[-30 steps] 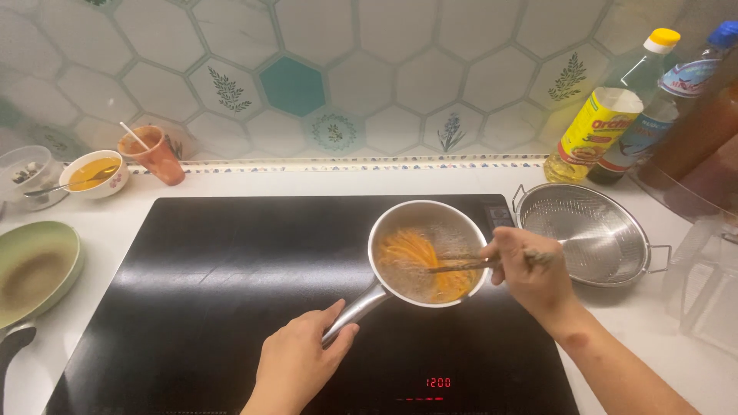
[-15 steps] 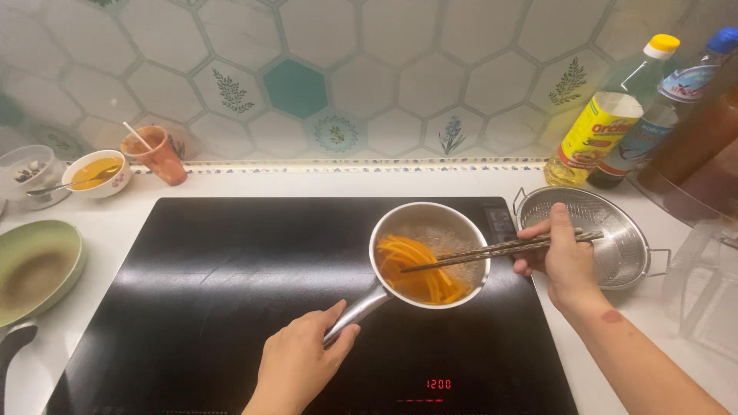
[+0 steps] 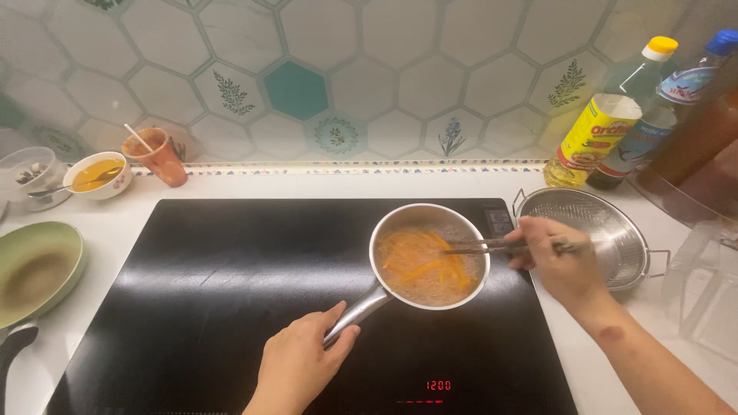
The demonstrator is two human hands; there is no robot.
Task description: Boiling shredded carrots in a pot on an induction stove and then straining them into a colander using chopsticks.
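Saucepan (image 3: 428,257) of bubbling orange strips sits right of centre on the black cooktop (image 3: 231,307), its handle gripped by the closed left hand (image 3: 300,369) to steady it, while the right hand (image 3: 557,261) pinches chopsticks (image 3: 500,247) into the pan.

Your left hand (image 3: 296,369) grips handle of steel saucepan (image 3: 428,257) on black induction hob (image 3: 231,307). Your right hand (image 3: 557,261) at 3 o'clock of pan holds chopsticks (image 3: 492,247), tips in orange strands in bubbling water. Metal colander (image 3: 607,230) just beyond right hand, on white bench (image 3: 346,183). Oil bottle (image 3: 596,127) at 1 o'clock. Green frying pan (image 3: 34,269) at 9 o'clock; orange cup (image 3: 157,154) and small bowl (image 3: 96,175) at 10 o'clock.
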